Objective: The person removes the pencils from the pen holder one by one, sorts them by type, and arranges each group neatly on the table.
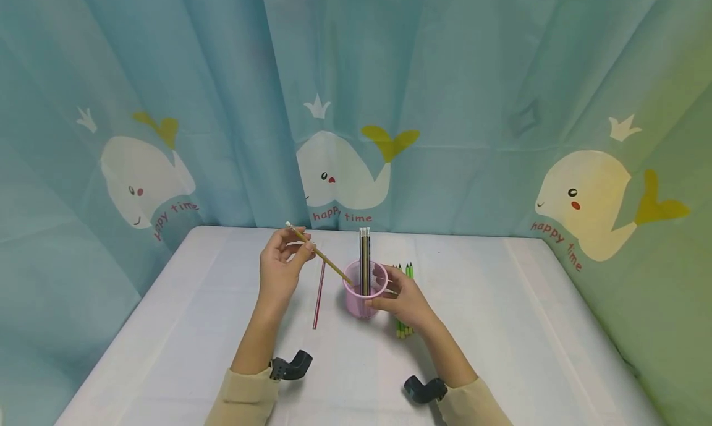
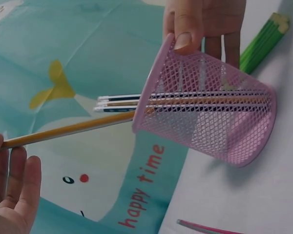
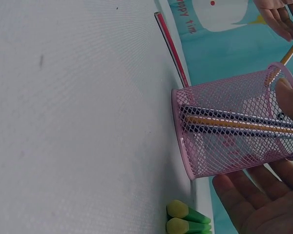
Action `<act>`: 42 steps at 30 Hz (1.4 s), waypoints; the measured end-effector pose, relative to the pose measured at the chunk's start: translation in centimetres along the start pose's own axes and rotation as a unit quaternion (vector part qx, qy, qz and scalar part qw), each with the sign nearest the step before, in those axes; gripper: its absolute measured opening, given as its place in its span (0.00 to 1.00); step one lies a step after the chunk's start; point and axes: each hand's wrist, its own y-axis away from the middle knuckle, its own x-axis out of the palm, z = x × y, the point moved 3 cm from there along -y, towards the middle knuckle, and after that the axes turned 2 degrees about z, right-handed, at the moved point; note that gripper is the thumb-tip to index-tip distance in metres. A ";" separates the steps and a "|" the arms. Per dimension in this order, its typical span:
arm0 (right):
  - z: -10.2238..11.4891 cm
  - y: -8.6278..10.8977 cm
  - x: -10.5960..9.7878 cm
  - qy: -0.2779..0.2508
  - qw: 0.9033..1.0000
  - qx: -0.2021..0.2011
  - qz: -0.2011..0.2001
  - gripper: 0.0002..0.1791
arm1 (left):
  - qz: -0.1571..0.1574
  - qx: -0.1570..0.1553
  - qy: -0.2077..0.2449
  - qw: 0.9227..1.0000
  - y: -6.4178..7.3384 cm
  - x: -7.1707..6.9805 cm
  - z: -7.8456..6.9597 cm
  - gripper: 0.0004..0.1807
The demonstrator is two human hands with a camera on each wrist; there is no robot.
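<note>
My left hand (image 1: pixel 280 271) pinches a yellow pencil (image 1: pixel 319 253) near its white-tipped upper end. The lower end of that pencil slants down inside the rim of a pink mesh pencil cup (image 2: pixel 219 131). Several dark and yellow pencils (image 1: pixel 364 259) with pale ends stand upright in the cup. Around the cup's right side curls my right hand (image 1: pixel 405 299), its thumb at the rim and its fingers along the mesh, as the right wrist view shows. A red pencil (image 1: pixel 319 296) lies on the table left of the cup.
A bundle of green pencils (image 1: pixel 405 333) lies right of the cup, partly behind my right hand. The white table (image 1: pixel 500 327) runs back to a blue curtain (image 1: pixel 473 73) printed with whales. A black wrist camera (image 1: pixel 295 365) sits on each forearm.
</note>
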 end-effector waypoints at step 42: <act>0.3 0.2 0.1 0.004 1.000 -0.003 0.007 0.44 | -0.065 -0.064 0.145 0.985 -0.1 -0.6 0.0 0.21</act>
